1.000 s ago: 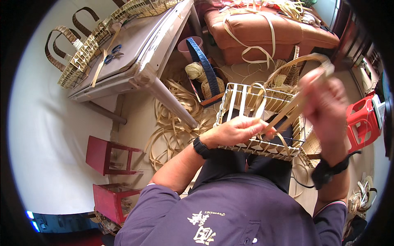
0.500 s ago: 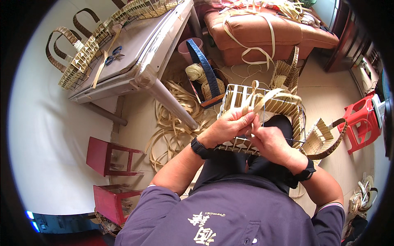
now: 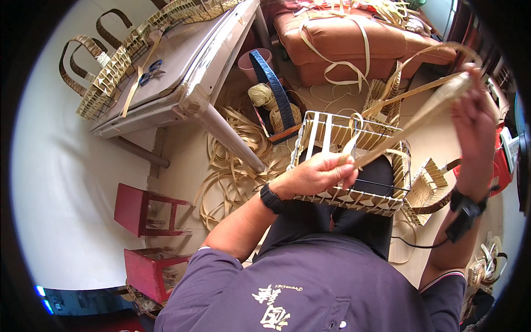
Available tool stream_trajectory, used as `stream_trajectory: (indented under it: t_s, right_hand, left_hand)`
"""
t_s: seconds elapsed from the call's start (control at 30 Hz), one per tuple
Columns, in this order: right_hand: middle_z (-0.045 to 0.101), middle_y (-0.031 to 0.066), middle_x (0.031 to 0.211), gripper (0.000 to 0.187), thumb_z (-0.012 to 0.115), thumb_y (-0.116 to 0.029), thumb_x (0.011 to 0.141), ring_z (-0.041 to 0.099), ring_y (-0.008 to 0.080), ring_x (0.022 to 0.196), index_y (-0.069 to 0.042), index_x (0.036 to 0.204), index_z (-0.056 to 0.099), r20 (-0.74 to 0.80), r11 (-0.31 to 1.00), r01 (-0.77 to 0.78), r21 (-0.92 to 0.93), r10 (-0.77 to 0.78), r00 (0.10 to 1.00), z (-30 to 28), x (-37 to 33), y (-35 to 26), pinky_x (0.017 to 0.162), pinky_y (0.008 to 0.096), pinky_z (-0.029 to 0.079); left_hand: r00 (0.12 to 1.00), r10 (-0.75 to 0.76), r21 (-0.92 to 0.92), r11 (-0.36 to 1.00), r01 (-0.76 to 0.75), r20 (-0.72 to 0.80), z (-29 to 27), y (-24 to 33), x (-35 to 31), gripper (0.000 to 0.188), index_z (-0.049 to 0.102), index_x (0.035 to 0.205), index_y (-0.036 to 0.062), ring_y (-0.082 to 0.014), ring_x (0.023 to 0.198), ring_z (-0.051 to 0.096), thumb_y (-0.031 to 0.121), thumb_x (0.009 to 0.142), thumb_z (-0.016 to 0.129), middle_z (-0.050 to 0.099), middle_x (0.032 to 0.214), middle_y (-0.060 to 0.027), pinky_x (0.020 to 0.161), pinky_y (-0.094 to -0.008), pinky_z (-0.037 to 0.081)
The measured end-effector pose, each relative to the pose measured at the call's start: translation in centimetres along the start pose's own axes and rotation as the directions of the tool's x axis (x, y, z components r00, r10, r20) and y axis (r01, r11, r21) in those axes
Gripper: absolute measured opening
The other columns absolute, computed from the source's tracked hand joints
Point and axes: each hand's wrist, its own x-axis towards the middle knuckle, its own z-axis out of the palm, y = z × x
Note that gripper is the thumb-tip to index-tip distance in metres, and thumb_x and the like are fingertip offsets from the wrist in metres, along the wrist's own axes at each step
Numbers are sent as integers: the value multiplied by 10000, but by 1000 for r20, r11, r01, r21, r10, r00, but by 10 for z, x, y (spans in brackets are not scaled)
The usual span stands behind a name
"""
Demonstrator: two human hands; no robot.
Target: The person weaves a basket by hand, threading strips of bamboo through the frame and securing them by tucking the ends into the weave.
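Observation:
A wire-framed basket (image 3: 362, 201) rests on my lap, its sides partly wound with pale flat strips. At its near left side, my left hand (image 3: 321, 176) pinches a tan flat strip (image 3: 410, 128), with a small loop of it standing up beside the fingers. My right hand (image 3: 474, 119) is raised far out to the right, slightly blurred, and closed on the same strip. The strip runs taut between the hands, and more of it loops above the right hand.
A table (image 3: 182, 83) at the upper left holds woven baskets and scissors (image 3: 150, 73). Loose strips (image 3: 235, 144) are piled on the floor beside a blue-handled basket (image 3: 272, 88). Red stools (image 3: 145, 207) stand left; a small woven basket (image 3: 428, 185) sits right of my lap.
My right hand has swung up and right from beside my left hand, drawing the strip out. My left hand has stayed near the basket and lowered slightly.

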Motion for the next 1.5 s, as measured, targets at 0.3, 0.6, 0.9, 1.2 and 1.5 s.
stream_trajectory:
  t_s: [0.3,0.6,0.9,1.2,1.5]
  right_hand:
    - [661,139,732,222,800,-137,942,690,257,662,-58,1131,713,415,429,171,-887,579,702,-6,-113,154,662,403,545]
    - [616,3,674,241,672,-193,1112,495,63,486,32,1078,753,487,950,-7,-313,167,858,31,-67,50,455,224,387]
    - [681,-4,823,347,652,-141,1091,537,38,583,17,1400,634,-233,922,-332,-201,284,930,0,-33,61,500,194,411]
    - [758,162,909,82,751,-87,1002,720,307,733,-7,1000,768,649,607,346,-716,395,650,-10,-119,150,718,382,586]
    - [524,-42,743,403,520,-344,1192,398,28,516,-2,1384,615,3,995,95,28,-95,995,-5,-9,7,478,205,328]
  left_hand:
    - [994,-14,-349,937,-25,-110,-3,-4,-4,308,660,1078,75,-24,701,448,302,1208,497,672,927,35,626,-190,354]
    - [988,136,47,990,-133,-69,3,-1,-1,412,707,1384,95,0,652,381,376,1211,461,711,1059,56,585,-191,324]
    - [996,4,-147,989,-17,-89,-1,-1,-3,388,681,997,96,3,627,416,321,1219,457,657,896,68,554,-188,327]
    - [990,-40,-288,958,-1,-135,6,10,-4,395,704,1288,75,-2,627,363,380,1212,464,616,885,85,565,-209,275]
    - [981,162,170,969,-178,107,5,-11,4,327,712,1222,67,-21,735,515,306,1206,490,721,1027,22,658,-203,430]
